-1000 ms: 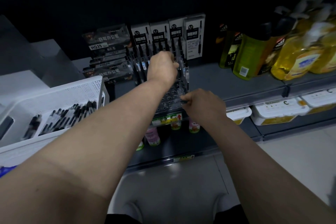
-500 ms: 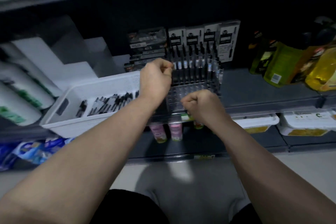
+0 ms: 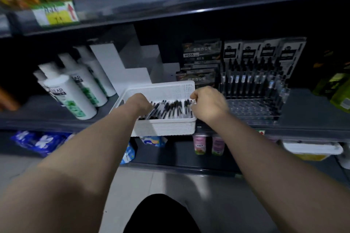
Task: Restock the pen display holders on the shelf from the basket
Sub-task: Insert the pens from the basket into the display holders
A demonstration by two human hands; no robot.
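A white basket [image 3: 164, 126] sits on the shelf edge with several black pens [image 3: 171, 109] lying in it. My left hand [image 3: 139, 103] reaches down into the basket's left side; its fingers are hidden among the pens. At the basket's right rim my right hand [image 3: 208, 102] has its fingers curled and pinches the pens' ends. Just to the right stands the clear pen display holder [image 3: 253, 110]. Black pens [image 3: 251, 79] stand in its back rows, and its front holes are bare.
White shampoo bottles [image 3: 72, 96] stand left of the basket, with white stepped risers [image 3: 121, 66] behind it. Boxed pen packs [image 3: 200, 60] sit at the back. Green bottles [image 3: 337, 89] are at far right. The upper shelf edge [image 3: 189, 5] overhangs, and a lower shelf holds small bottles [image 3: 199, 144].
Both hands have left the display holder and moved left to the basket. The view has swung left and up, bringing the basket to the centre.
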